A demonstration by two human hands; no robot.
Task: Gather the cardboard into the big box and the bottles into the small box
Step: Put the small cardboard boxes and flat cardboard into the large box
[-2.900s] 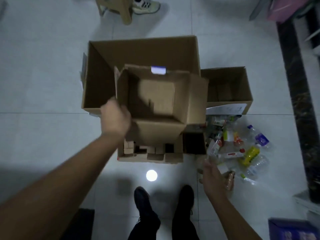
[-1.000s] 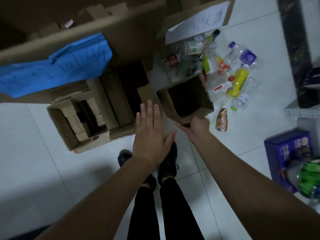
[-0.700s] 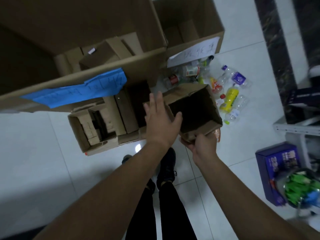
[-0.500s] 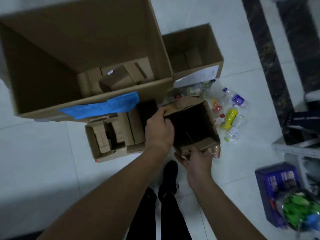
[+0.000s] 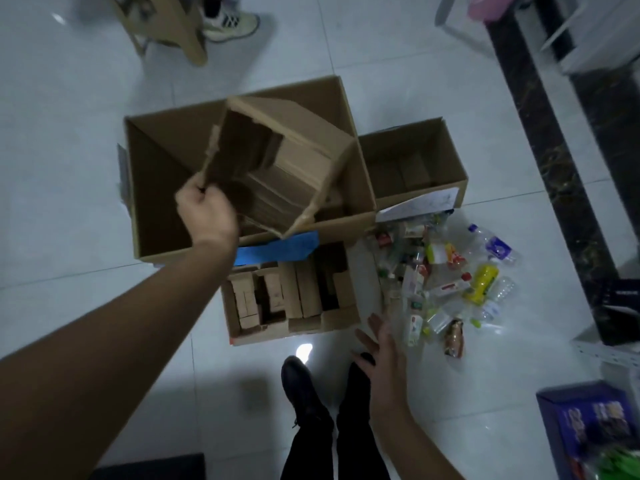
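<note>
Tiled floor [image 5: 69, 133] | left hand [image 5: 207, 213] grips carton [image 5: 287, 168] over big box [image 5: 166, 140] | label [image 5: 277, 249] unreadable

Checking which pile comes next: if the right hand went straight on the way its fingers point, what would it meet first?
Probably the near right corner of the open brown cardboard box packed with small cartons, just beyond the right hand; the plastic bottle pile lies further right. Depth is unclear.

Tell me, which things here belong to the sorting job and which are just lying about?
Job: big box, small box, open carton that the left hand grips over the big box, carton of cardboard pieces on the floor, pile of plastic bottles.
Lying about: purple box, tan stool, a bystander's sneaker.
</note>
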